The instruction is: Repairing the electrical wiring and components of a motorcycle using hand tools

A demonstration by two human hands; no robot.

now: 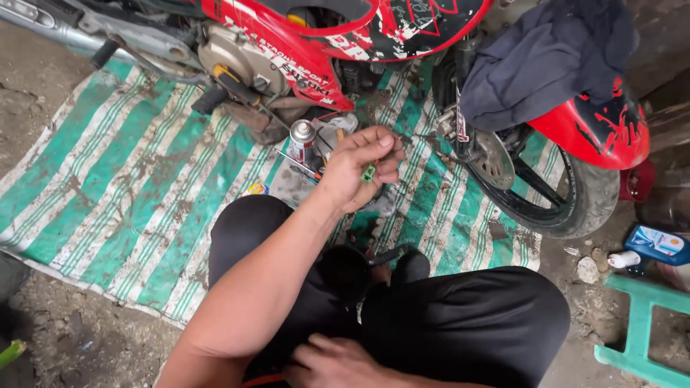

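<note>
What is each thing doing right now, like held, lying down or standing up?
Left hand: raised, fingers pinching the small green part.
Right hand: resting at the lap.
Spray can: upright on the striped mat.
Dark cloth: draped over the motorcycle's rear wheel.
Blue bottle: lying on its side.

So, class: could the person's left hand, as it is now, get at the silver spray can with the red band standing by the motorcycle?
Probably yes. The left hand hovers just right of the silver spray can with nothing between them, though its fingers already pinch a small green part.
</note>
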